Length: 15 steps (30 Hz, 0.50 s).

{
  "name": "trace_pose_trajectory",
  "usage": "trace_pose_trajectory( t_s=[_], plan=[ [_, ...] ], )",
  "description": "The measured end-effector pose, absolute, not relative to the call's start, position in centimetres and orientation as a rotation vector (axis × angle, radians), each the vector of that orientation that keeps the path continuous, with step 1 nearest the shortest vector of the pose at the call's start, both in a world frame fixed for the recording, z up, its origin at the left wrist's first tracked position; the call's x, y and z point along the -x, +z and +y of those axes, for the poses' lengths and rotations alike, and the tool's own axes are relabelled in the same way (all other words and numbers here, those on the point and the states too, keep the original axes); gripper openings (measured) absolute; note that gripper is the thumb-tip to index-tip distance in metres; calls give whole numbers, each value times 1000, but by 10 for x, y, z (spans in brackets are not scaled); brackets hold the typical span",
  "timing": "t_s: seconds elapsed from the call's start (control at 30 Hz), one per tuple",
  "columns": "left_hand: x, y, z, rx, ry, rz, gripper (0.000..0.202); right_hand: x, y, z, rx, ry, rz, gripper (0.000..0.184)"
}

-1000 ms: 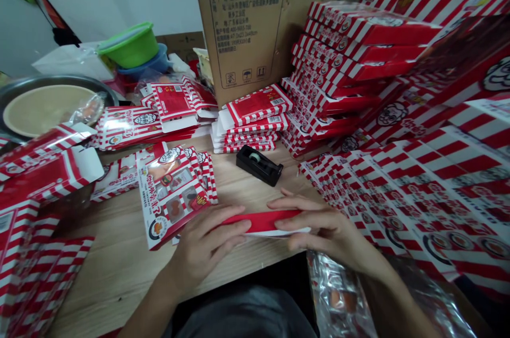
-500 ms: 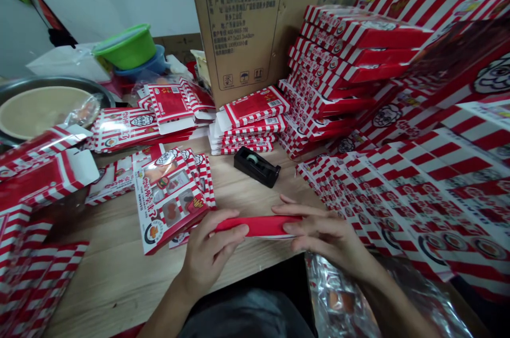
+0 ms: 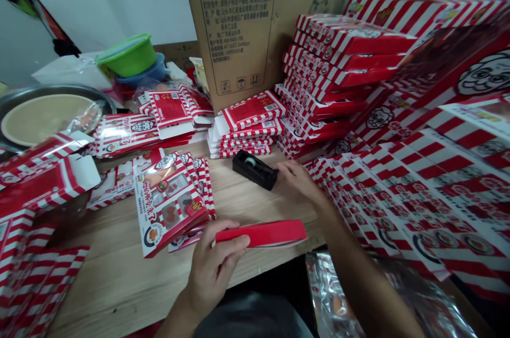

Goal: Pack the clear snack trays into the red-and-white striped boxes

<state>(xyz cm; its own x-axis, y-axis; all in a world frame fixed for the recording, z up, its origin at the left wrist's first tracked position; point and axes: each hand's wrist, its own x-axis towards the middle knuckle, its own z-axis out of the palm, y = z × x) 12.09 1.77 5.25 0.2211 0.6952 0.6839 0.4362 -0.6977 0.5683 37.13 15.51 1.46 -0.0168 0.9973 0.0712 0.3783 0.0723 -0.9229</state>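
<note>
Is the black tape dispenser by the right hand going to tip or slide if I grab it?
The black tape dispenser sits low and flat on the wooden table, so it probably won't tip easily. Its smooth casing may slide if the right hand nudges it, so grip it rather than push. It could feel fairly solid, though weight can't be seen.

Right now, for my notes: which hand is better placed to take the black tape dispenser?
Probably the right hand: it is beside the tape dispenser; the left hand holds the red carton.
</note>
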Motion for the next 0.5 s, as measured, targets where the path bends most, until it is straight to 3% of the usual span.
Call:
trace_pose_trajectory(
  t_s=[0.3, 0.5],
  plan=[
    [-121, 50, 19, -2207, 1461, 1071, 20, -382, -4, 189, 1496, 1456, -1543, 16],
    [-123, 49, 25, -2201, 1461, 1113, 20, -391, -34, 155, 1463, 1400, -1306, 16]
  ],
)
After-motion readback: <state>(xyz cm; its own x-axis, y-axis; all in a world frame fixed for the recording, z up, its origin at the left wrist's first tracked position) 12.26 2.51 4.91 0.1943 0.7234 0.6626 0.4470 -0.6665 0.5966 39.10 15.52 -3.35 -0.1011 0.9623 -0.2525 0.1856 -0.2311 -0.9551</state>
